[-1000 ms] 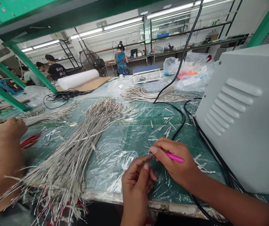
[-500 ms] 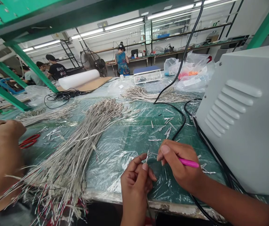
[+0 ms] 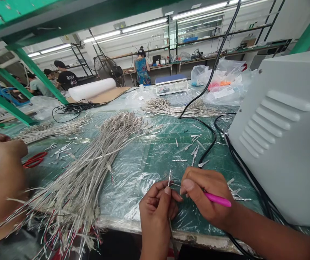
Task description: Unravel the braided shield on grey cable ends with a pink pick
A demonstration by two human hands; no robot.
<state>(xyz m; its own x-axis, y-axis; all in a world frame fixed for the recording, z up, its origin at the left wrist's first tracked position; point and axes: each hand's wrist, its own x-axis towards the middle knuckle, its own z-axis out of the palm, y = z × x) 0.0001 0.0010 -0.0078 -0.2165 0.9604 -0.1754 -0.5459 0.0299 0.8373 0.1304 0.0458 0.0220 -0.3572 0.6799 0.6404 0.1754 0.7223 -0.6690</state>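
Note:
My left hand is closed, thumb and forefinger pinching a thin cable whose foil-wrapped end points upward. The rest of this cable hangs below the hand, past the table edge. In the fingers of my right hand is a pick with a pink handle and a thin metal shaft. Its shaft reaches left to the base of the foil end; whether the tip touches cannot be told. Left of my hands lies a large bundle of grey cables, with coloured wires at the near ends.
Foil scraps lie beyond my right hand. A grey metal housing stands at right, with a black cord beside it. At left are a co-worker's hands and red-handled scissors. More cables lie farther back.
The pick's shaft has moved down along the foil end, toward my left fingertips. My right hand has shifted slightly down; my left hand keeps its pinch. The view has shifted slightly.

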